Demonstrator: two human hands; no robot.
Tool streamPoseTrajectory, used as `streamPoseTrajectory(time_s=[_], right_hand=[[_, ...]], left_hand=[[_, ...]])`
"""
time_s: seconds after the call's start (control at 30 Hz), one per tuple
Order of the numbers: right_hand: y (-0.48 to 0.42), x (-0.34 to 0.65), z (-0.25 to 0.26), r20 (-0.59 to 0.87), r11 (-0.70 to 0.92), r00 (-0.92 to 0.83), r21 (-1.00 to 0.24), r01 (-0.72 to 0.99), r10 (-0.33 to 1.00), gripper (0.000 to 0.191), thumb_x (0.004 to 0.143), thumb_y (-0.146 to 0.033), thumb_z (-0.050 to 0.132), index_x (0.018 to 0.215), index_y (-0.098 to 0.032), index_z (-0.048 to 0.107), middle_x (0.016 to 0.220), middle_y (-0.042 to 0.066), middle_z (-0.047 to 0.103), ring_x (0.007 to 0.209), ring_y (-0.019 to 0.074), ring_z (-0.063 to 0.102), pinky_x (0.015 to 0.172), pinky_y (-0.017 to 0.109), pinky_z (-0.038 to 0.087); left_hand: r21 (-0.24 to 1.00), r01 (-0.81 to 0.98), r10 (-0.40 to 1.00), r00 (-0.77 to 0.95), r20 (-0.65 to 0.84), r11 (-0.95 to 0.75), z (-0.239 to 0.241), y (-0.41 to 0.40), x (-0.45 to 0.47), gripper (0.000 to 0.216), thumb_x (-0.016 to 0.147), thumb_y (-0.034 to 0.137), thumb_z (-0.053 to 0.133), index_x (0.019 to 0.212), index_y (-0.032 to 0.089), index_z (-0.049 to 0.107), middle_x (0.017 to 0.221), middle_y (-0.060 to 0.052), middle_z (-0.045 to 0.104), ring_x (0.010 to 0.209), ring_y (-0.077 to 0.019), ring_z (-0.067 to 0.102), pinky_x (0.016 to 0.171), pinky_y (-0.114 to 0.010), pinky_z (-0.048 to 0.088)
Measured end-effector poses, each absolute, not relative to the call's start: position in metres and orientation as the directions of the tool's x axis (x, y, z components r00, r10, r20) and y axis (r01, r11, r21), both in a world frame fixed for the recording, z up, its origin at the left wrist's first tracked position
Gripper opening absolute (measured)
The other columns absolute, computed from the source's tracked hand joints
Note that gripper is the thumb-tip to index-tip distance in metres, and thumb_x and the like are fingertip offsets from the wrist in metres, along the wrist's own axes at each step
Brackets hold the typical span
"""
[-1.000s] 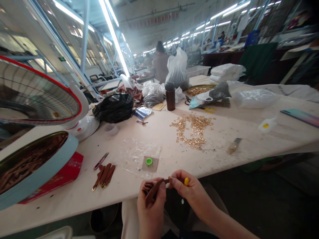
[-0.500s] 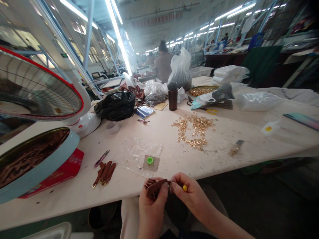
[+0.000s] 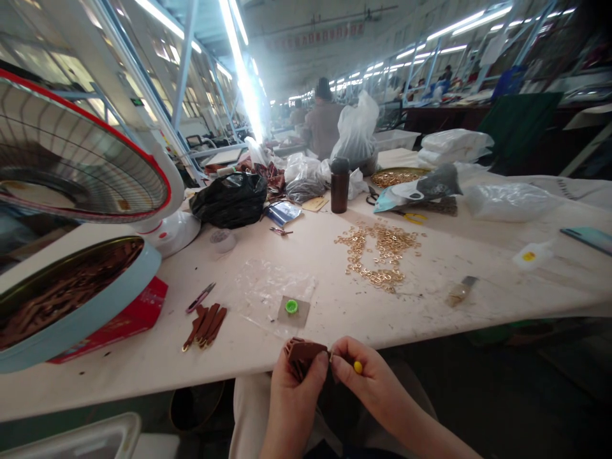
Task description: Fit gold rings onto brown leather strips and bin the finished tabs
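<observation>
Below the table's near edge, my left hand (image 3: 296,395) is closed round a bunch of brown leather strips (image 3: 302,352). My right hand (image 3: 366,381) pinches the end of one strip against my left thumb and also holds a small yellow-tipped tool (image 3: 357,367). Both hands touch each other over my lap. On the table just beyond lie several finished brown strips (image 3: 206,325), a green cap on a card (image 3: 291,307) and a heap of small gold rings (image 3: 380,255).
A round tin of brown strips (image 3: 71,306) sits on a red box at the left, under a desk fan (image 3: 71,159). Purple snips (image 3: 201,297), a black bag (image 3: 229,201), a brown bottle (image 3: 339,185) and plastic bags lie further back. A person works in the distance.
The strip in my hands has been folded down from a slanted, stretched position into a compact bunch. My view has shifted slightly, and the hands sit a little lower.
</observation>
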State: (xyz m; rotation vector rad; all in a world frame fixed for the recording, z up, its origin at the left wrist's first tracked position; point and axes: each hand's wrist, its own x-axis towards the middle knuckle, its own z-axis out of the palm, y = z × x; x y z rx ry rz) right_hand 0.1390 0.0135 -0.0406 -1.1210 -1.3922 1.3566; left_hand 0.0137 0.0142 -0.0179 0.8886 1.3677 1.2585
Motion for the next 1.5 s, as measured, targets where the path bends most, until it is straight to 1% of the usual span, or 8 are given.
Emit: streamPoseTrajectory(time_s=[0.2, 0.47, 0.67, 0.8, 0.97, 1.17, 1.3, 1.5], right_hand=[[0.014, 0.135, -0.044, 0.095, 0.126, -0.147, -0.968, 0.218, 0.985, 0.019, 0.082, -0.031, 0.046, 0.066, -0.019, 0.047, 0.061, -0.002, 0.046, 0.057, 0.0132, 0.042, 0.053, 0.023, 0.034], [0.014, 0.139, -0.038, -0.003, 0.012, -0.253, -0.998, 0.057, 0.968, 0.033, 0.083, -0.048, 0.045, 0.069, -0.019, 0.048, 0.058, -0.004, 0.041, 0.055, 0.0123, 0.038, 0.051, 0.022, 0.034], [0.015, 0.135, -0.041, 0.012, 0.037, -0.181, -0.99, 0.137, 0.983, 0.032, 0.081, -0.046, 0.047, 0.064, -0.019, 0.043, 0.057, -0.004, 0.04, 0.055, 0.0124, 0.037, 0.049, 0.022, 0.033], [0.013, 0.138, -0.035, 0.006, 0.043, -0.248, -0.988, 0.146, 0.969, 0.028, 0.082, -0.042, 0.045, 0.068, -0.018, 0.048, 0.06, -0.002, 0.044, 0.056, 0.0131, 0.041, 0.051, 0.023, 0.035], [0.011, 0.148, -0.032, 0.103, 0.191, -0.329, -0.949, 0.251, 0.939, 0.01, 0.082, -0.025, 0.049, 0.077, -0.019, 0.055, 0.066, -0.001, 0.054, 0.059, 0.0142, 0.048, 0.054, 0.024, 0.037], [0.018, 0.156, -0.034, 0.368, 0.476, -0.364, -0.834, 0.277, 0.856, 0.001, 0.082, -0.022, 0.057, 0.081, -0.021, 0.057, 0.072, 0.001, 0.054, 0.063, 0.0146, 0.051, 0.056, 0.024, 0.039], [0.024, 0.155, -0.034, 0.413, 0.531, -0.415, -0.816, 0.226, 0.811, 0.015, 0.086, -0.03, 0.053, 0.077, -0.02, 0.057, 0.072, 0.002, 0.051, 0.062, 0.0145, 0.049, 0.055, 0.025, 0.038], [0.025, 0.15, -0.036, 0.335, 0.411, -0.365, -0.899, 0.153, 0.869, 0.032, 0.089, -0.043, 0.045, 0.067, -0.02, 0.049, 0.066, -0.001, 0.046, 0.06, 0.0138, 0.045, 0.054, 0.024, 0.036]], left_hand=[[0.925, -0.243, 0.916, -0.205, -0.344, 0.293, -0.016, 0.012, 0.014, 0.022, 0.056, 0.031, 0.072, 0.064, 0.017, 0.057, 0.049, 0.007, 0.052, 0.044, -0.008, 0.045, 0.044, -0.019, 0.035], [0.949, -0.157, 0.919, -0.249, -0.306, 0.274, -0.008, 0.012, 0.016, 0.016, 0.055, 0.024, 0.071, 0.062, 0.016, 0.059, 0.053, 0.004, 0.057, 0.052, -0.0122, 0.052, 0.047, -0.021, 0.038], [0.965, -0.162, 0.943, -0.231, -0.241, 0.207, -0.022, 0.013, 0.015, 0.016, 0.055, 0.023, 0.069, 0.065, 0.016, 0.058, 0.057, 0.002, 0.059, 0.056, -0.0126, 0.053, 0.05, -0.021, 0.039], [0.955, -0.182, 0.937, -0.219, -0.273, 0.235, -0.028, 0.014, 0.013, 0.017, 0.057, 0.024, 0.068, 0.066, 0.017, 0.056, 0.05, 0.006, 0.052, 0.046, -0.0093, 0.045, 0.043, -0.019, 0.033], [0.897, -0.247, 0.913, -0.094, -0.398, 0.366, -0.018, 0.013, 0.01, 0.018, 0.062, 0.025, 0.064, 0.069, 0.017, 0.049, 0.044, 0.011, 0.04, 0.037, -0.0035, 0.028, 0.038, -0.017, 0.022], [0.861, -0.298, 0.903, 0.006, -0.43, 0.412, -0.013, 0.011, 0.012, 0.023, 0.059, 0.026, 0.065, 0.071, 0.017, 0.048, 0.046, 0.01, 0.04, 0.037, -0.003, 0.026, 0.037, -0.017, 0.019], [0.856, -0.307, 0.905, 0.047, -0.424, 0.416, -0.014, 0.007, 0.013, 0.022, 0.061, 0.028, 0.065, 0.069, 0.017, 0.049, 0.044, 0.011, 0.038, 0.038, -0.003, 0.025, 0.038, -0.017, 0.018], [0.882, -0.276, 0.913, -0.038, -0.407, 0.382, -0.016, 0.002, 0.015, 0.019, 0.062, 0.028, 0.066, 0.068, 0.016, 0.052, 0.046, 0.009, 0.04, 0.04, -0.004, 0.027, 0.041, -0.017, 0.021]])
